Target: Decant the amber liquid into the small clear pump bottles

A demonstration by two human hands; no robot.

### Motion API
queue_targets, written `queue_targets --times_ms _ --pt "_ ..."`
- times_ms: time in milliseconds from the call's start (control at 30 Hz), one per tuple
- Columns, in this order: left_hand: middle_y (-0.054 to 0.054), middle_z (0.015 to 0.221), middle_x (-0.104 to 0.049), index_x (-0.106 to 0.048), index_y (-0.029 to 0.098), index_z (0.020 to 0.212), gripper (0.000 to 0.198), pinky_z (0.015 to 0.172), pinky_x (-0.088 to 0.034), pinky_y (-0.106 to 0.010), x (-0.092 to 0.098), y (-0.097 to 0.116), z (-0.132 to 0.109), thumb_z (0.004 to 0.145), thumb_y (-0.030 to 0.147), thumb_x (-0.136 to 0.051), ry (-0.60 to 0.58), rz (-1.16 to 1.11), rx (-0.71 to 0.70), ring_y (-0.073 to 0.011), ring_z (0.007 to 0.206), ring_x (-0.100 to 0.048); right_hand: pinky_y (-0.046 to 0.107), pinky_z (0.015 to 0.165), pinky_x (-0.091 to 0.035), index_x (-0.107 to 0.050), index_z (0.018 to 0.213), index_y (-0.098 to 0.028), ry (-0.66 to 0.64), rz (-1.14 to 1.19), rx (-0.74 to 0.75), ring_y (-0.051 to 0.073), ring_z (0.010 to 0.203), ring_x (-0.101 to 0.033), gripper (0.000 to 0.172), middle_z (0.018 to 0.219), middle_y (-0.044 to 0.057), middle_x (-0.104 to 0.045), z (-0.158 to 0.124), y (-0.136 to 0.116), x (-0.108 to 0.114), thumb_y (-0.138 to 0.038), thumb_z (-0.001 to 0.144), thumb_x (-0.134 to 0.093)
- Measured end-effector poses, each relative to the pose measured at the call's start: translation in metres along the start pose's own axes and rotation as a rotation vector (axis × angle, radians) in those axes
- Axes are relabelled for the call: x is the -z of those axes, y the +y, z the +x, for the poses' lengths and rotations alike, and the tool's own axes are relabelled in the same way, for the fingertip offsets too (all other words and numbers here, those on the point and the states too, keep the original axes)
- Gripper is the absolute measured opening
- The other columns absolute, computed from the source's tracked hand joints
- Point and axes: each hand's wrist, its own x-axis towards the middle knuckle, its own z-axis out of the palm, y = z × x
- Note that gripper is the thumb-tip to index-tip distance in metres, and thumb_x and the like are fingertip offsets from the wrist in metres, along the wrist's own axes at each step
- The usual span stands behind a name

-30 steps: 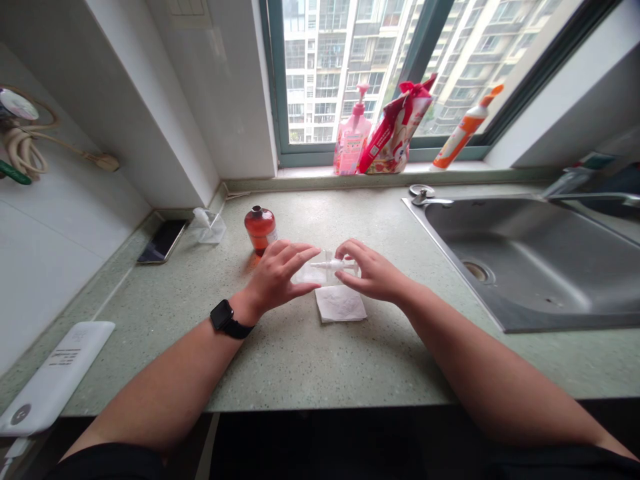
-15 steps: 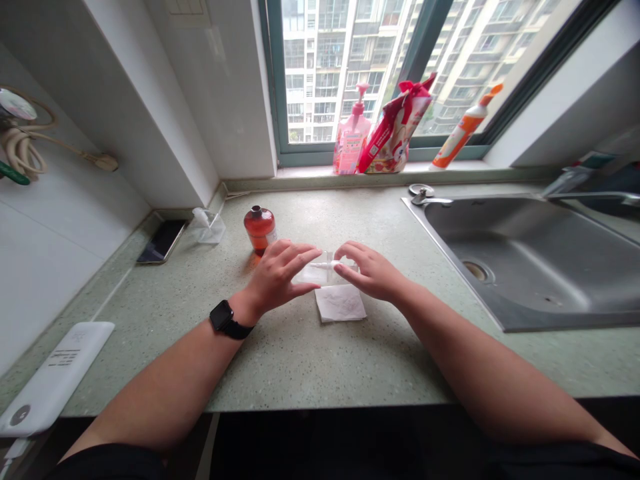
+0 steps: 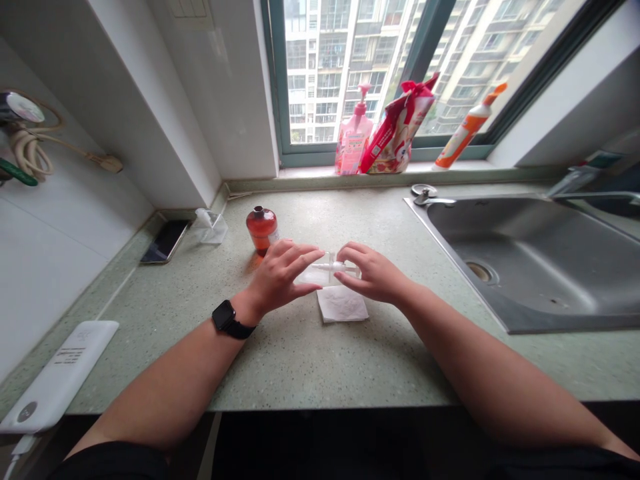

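Both my hands meet over the green speckled counter (image 3: 300,360). My left hand (image 3: 280,277), with a black watch on its wrist, grips the left end of a small clear plastic packet (image 3: 325,273) between thumb and fingers. My right hand (image 3: 373,273) pinches the packet's right end; a thin white stick-like item shows inside it. A folded white tissue (image 3: 343,305) lies on the counter just below the packet. A round orange-red bottle (image 3: 262,229) stands behind my left hand.
A steel sink (image 3: 530,260) fills the right side. A phone (image 3: 165,241) and a clear wrapper (image 3: 210,227) lie at the back left, a white power bank (image 3: 55,377) at the near left edge. A pink pump bottle (image 3: 353,140), a red bag (image 3: 395,130) and an orange bottle (image 3: 467,130) stand on the sill.
Only the view has shifted a little; both hands stay on the packet in the same place.
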Motion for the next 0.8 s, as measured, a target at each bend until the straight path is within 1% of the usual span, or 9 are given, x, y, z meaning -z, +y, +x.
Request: queue_targets --times_ms 133,233,367,433,500,567,633,733,800 --pt "-0.009 0.133 -0.076 -0.065 0.025 0.145 0.064 0.114 -0.049 -0.049 0.0 0.0 0.001 0.094 0.062 -0.075 0.016 -0.018 -0.02 -0.0284 0.117 -0.068 0.038 0.083 -0.051 -0.063 0.094 -0.024 -0.018 -0.023 0.034 0.023 0.094 -0.064 0.021 0.099 0.007 -0.068 0.001 -0.001 0.003 -0.042 0.104 -0.056" --pt "-0.009 0.134 -0.076 -0.065 0.026 0.145 0.065 0.116 -0.048 -0.049 0.001 0.001 0.001 0.094 0.065 -0.074 -0.01 -0.028 -0.011 -0.0284 0.118 -0.068 0.037 0.08 -0.05 -0.064 0.091 -0.024 -0.036 -0.021 0.021 0.022 0.089 -0.064 0.025 0.095 0.006 -0.068 0.002 -0.004 0.006 -0.042 0.105 -0.055" --pt "-0.009 0.133 -0.076 -0.064 0.025 0.145 0.065 0.115 -0.048 -0.048 0.002 0.001 0.002 0.095 0.065 -0.073 0.002 -0.024 -0.046 -0.0281 0.118 -0.068 0.036 0.076 -0.048 -0.066 0.088 -0.023 -0.05 -0.029 -0.007 0.021 0.083 -0.064 0.025 0.091 0.006 -0.07 0.003 -0.009 0.007 -0.041 0.103 -0.057" --pt "-0.009 0.133 -0.076 -0.063 0.025 0.146 0.065 0.111 -0.049 -0.047 0.004 0.0 0.002 0.095 0.063 -0.074 0.002 -0.011 -0.057 -0.0278 0.116 -0.069 0.036 0.075 -0.048 -0.068 0.089 -0.023 -0.03 -0.047 -0.022 0.022 0.083 -0.064 0.027 0.092 0.006 -0.071 0.002 -0.011 0.007 -0.044 0.103 -0.057" --pt "-0.008 0.132 -0.077 -0.061 0.027 0.147 0.066 0.108 -0.051 -0.047 0.008 0.0 0.002 0.094 0.063 -0.076 0.021 0.013 -0.061 -0.0276 0.113 -0.069 0.038 0.078 -0.05 -0.069 0.094 -0.023 0.024 -0.031 -0.025 0.023 0.086 -0.067 0.034 0.095 0.007 -0.073 0.001 -0.011 0.009 -0.052 0.105 -0.053" --pt "-0.008 0.129 -0.077 -0.059 0.026 0.147 0.068 0.105 -0.053 -0.046 0.013 0.0 0.003 0.092 0.062 -0.079 0.091 0.034 -0.062 -0.0272 0.11 -0.069 0.04 0.083 -0.053 -0.07 0.102 -0.024 0.118 0.054 -0.029 0.025 0.094 -0.07 0.048 0.102 0.008 -0.075 -0.001 -0.007 0.013 -0.064 0.106 -0.044" --pt "-0.009 0.126 -0.076 -0.057 0.025 0.147 0.072 0.103 -0.055 -0.045 0.019 -0.003 0.004 0.089 0.061 -0.082 0.196 0.046 -0.049 -0.0266 0.108 -0.07 0.043 0.087 -0.056 -0.07 0.113 -0.024 0.24 0.171 -0.076 0.027 0.1 -0.072 0.061 0.107 0.009 -0.077 -0.003 0.0 0.018 -0.073 0.105 -0.035" --pt "-0.01 0.128 -0.073 -0.052 0.026 0.149 0.077 0.102 -0.058 -0.045 0.034 -0.012 0.007 0.088 0.064 -0.081 0.353 0.058 0.015 -0.0266 0.11 -0.071 0.044 0.089 -0.058 -0.071 0.118 -0.025 0.373 0.252 -0.215 0.028 0.102 -0.074 0.067 0.107 0.009 -0.079 -0.005 0.012 0.024 -0.077 0.105 -0.029" --pt "-0.011 0.134 -0.069 -0.048 0.027 0.151 0.079 0.101 -0.059 -0.045 0.047 -0.021 0.007 0.089 0.064 -0.081 0.458 0.073 0.112 -0.0273 0.115 -0.07 0.046 0.09 -0.058 -0.072 0.115 -0.025 0.419 0.196 -0.26 0.029 0.1 -0.075 0.069 0.105 0.009 -0.079 -0.004 0.018 0.024 -0.078 0.105 -0.028"
